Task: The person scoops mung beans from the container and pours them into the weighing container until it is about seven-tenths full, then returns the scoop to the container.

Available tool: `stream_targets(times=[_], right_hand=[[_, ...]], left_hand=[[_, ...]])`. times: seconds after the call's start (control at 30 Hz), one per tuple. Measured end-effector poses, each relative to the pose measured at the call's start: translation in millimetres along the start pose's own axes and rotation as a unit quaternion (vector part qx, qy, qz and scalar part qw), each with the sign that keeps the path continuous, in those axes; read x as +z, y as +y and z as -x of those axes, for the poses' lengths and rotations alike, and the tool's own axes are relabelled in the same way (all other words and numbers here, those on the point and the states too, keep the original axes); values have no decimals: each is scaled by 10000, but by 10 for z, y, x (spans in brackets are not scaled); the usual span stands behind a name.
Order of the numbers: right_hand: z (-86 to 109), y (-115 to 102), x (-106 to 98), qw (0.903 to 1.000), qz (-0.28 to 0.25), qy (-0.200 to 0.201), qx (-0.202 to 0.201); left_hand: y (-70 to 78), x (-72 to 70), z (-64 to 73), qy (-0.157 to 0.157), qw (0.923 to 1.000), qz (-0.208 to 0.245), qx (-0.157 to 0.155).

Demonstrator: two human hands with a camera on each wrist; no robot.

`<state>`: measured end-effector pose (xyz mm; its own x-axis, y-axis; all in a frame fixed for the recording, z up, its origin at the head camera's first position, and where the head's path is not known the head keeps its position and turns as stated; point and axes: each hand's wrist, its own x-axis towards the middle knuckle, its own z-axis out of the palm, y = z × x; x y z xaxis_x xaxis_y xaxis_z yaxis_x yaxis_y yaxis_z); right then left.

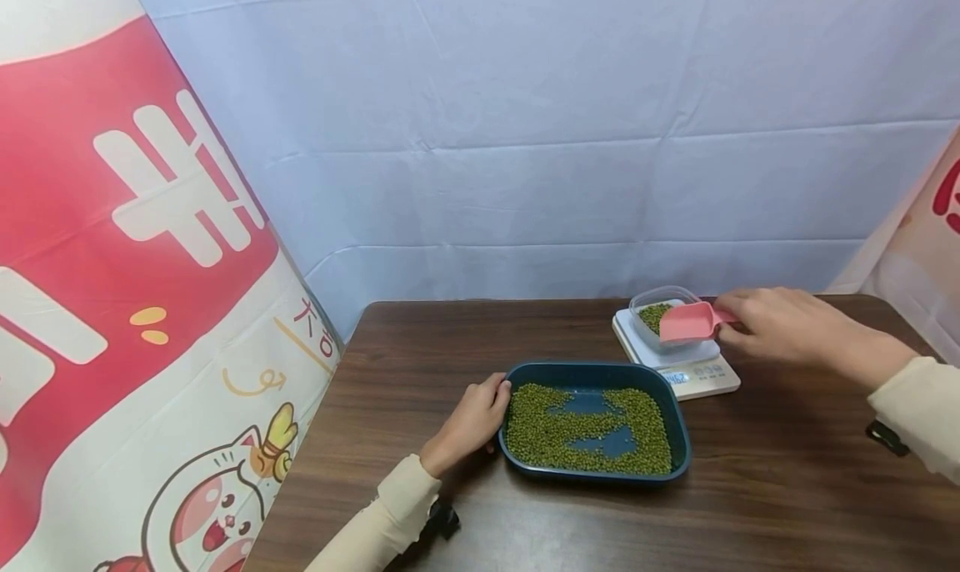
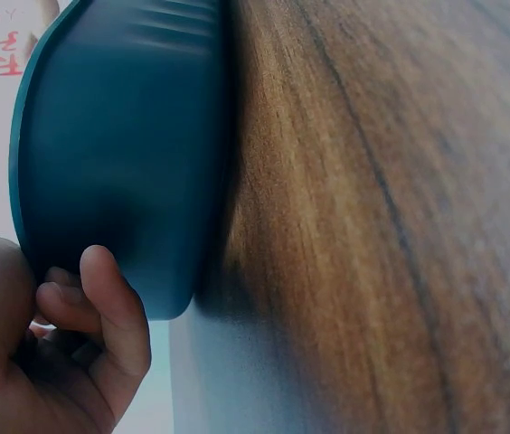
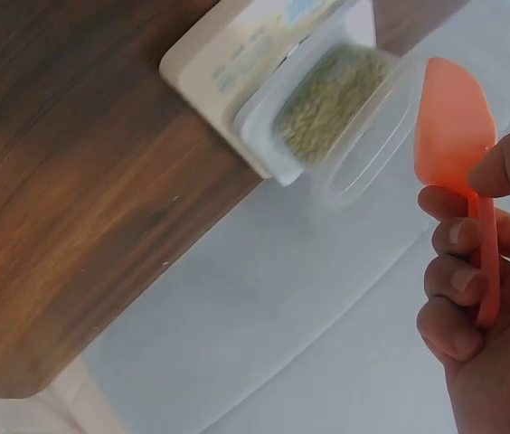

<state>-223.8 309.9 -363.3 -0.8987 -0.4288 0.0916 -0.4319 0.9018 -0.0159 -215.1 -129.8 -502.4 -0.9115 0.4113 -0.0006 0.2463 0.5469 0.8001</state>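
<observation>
My left hand (image 1: 471, 422) grips the left rim of a dark blue tray (image 1: 592, 475), fingers curled at its edge in the left wrist view. Green mung beans (image 1: 540, 439) lie spread in the tray, with bare patches of its floor between them. In my right hand (image 1: 787, 326) is the handle of a pink scoop (image 1: 686, 322), held tilted over a clear plastic container (image 1: 639, 318). No beans show on the scoop. The container, partly filled with mung beans (image 3: 327, 104), stands on a white kitchen scale (image 1: 712, 380) with lit digits.
Tray and scale sit close together on a dark wood table (image 1: 420, 347), the scale behind and to the right. A pale cloth (image 1: 525, 180) hangs behind the table's far edge. At the left hangs a printed red and white cloth (image 1: 75, 180).
</observation>
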Motion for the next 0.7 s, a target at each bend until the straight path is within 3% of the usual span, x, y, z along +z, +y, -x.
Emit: stream_targets(times=[0.47, 0.7], right_hand=[[34, -422, 22, 9940, 271, 288, -1021], [64, -591, 56, 9910, 291, 79, -1304]], left_hand=[[-6, -6, 8, -55, 10000, 26, -1], [1, -13, 17, -95, 9999, 73, -53]])
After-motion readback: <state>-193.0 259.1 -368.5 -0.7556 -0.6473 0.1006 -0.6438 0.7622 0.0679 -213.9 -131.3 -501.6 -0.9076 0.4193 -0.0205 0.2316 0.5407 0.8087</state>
